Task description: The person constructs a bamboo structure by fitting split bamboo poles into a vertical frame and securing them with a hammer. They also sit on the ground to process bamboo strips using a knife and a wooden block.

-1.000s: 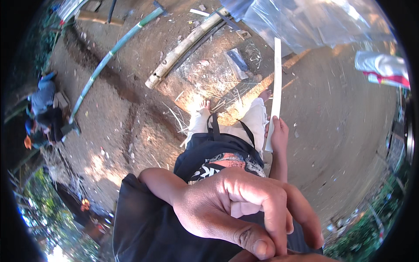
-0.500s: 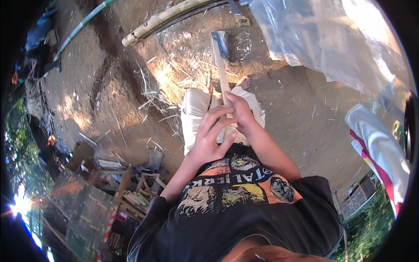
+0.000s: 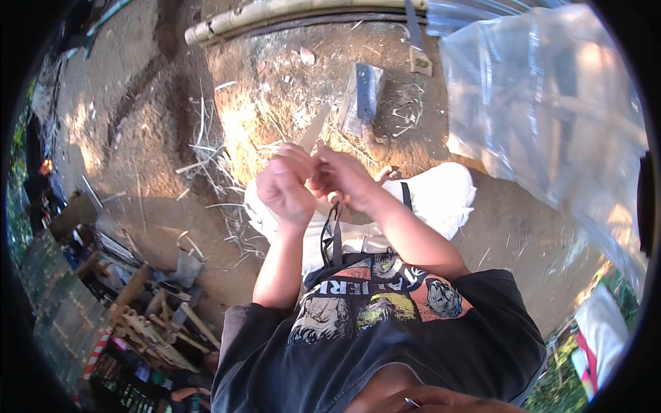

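My left hand (image 3: pixel 288 187) is closed in front of my lap. From its far side sticks a pale, flat strip (image 3: pixel 315 128) that narrows to a point; its lower part is hidden by the fingers. Close against it is my right hand (image 3: pixel 348 180), fingers curled in. A small rounded tan end (image 3: pixel 335 197) shows under the right hand; whether it belongs to the strip I cannot tell. Black straps (image 3: pixel 332 237) hang between my hands and my waist. Beyond the hands a cleaver-like blade (image 3: pixel 367 93) with a brown handle lies on a flat greyish slab (image 3: pixel 351 113).
A saw (image 3: pixel 415 45) with a wooden handle lies farther off, beside a bamboo pole (image 3: pixel 275 18). Clear plastic sheeting (image 3: pixel 537 89) covers the far right. Thin shavings (image 3: pixel 206 148) litter the dirt on the left. Cut bamboo pieces (image 3: pixel 155 330) are heaped at the near left.
Both hands have lifted and moved left. The long pale strip that pointed far ahead now shows only a short pointed length, or is out of sight. My knees have spread apart.
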Demonstrator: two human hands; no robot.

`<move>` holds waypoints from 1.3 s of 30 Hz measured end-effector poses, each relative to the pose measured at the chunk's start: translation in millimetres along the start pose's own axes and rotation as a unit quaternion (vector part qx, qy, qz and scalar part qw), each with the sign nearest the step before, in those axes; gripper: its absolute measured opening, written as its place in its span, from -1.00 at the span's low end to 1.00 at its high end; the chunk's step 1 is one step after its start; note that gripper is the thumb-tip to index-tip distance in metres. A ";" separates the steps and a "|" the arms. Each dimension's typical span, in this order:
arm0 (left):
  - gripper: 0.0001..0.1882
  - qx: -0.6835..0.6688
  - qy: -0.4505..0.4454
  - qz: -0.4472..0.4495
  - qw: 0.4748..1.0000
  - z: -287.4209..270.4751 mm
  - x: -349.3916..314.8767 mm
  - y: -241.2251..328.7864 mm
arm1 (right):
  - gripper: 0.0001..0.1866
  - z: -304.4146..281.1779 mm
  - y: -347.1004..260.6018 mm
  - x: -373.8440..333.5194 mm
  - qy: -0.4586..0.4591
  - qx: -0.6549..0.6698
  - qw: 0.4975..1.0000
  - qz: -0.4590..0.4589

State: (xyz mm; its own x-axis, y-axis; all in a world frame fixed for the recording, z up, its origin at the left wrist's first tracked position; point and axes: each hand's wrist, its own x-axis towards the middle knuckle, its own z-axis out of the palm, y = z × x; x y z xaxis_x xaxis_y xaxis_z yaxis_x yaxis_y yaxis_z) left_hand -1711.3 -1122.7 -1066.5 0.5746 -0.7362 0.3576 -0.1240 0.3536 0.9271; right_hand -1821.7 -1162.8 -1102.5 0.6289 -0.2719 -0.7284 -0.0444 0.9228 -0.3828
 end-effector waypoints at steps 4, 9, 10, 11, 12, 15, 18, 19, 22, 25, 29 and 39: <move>-0.46 -0.138 0.099 0.059 0.984 -32.0 -2.1 -69.3 | -0.48 -174.4 98.8 150.1 0.296 -0.580 0.727 -0.217; -0.44 -0.179 0.241 0.030 0.953 -30.0 8.4 -79.2 | -0.09 -275.6 171.8 237.1 0.411 -0.687 0.589 -0.108; -0.44 -0.162 0.234 0.022 0.958 -32.7 8.9 -77.7 | -0.10 -297.1 185.5 247.7 0.429 -0.685 0.573 -0.135; -0.44 -0.150 0.228 0.021 0.962 -34.5 12.3 -84.1 | -0.04 -305.1 189.9 249.7 0.451 -0.676 0.562 -0.154; -0.44 -0.142 0.223 0.023 0.964 -32.6 17.3 -91.8 | -0.06 -319.0 191.9 254.1 0.453 -0.645 0.588 -0.182; -0.47 -0.139 0.172 -0.015 0.975 -26.8 23.1 -109.6 | -0.20 -337.6 180.9 244.7 0.427 -0.519 0.705 -0.226; -0.48 -0.126 0.145 -0.024 0.981 -6.9 22.4 -121.0 | -0.59 -381.4 177.7 238.2 0.480 -0.374 0.765 -0.209; -0.48 -0.111 0.151 -0.028 0.982 -1.5 19.2 -124.2 | -0.70 -355.0 162.5 213.0 0.431 -0.195 0.851 -0.230; -0.46 -0.070 0.166 -0.014 0.984 28.2 20.3 -130.5 | -0.62 -296.1 142.9 151.1 0.430 -0.210 0.837 -0.266; -0.44 -0.096 0.117 0.000 0.989 60.6 21.8 -134.3 | -0.65 -264.5 165.2 118.9 0.397 -0.189 0.813 -0.381; -0.40 -0.116 0.065 0.023 0.991 83.0 15.0 -138.6 | -0.63 -220.6 164.3 104.0 0.382 -0.288 0.759 -0.441; -0.44 -0.065 0.106 0.071 0.990 78.8 1.6 -143.1 | -0.62 -169.8 133.7 89.9 0.355 -0.386 0.719 -0.456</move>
State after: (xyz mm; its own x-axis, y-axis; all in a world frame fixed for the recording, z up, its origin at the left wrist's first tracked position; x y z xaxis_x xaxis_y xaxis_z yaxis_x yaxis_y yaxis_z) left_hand -1756.4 -1219.9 -1189.7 0.7172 -0.5407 0.4396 -0.1194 0.5262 0.8419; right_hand -1902.9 -1110.3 -1315.7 0.1269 -0.9916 0.0245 -0.4559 -0.0802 -0.8864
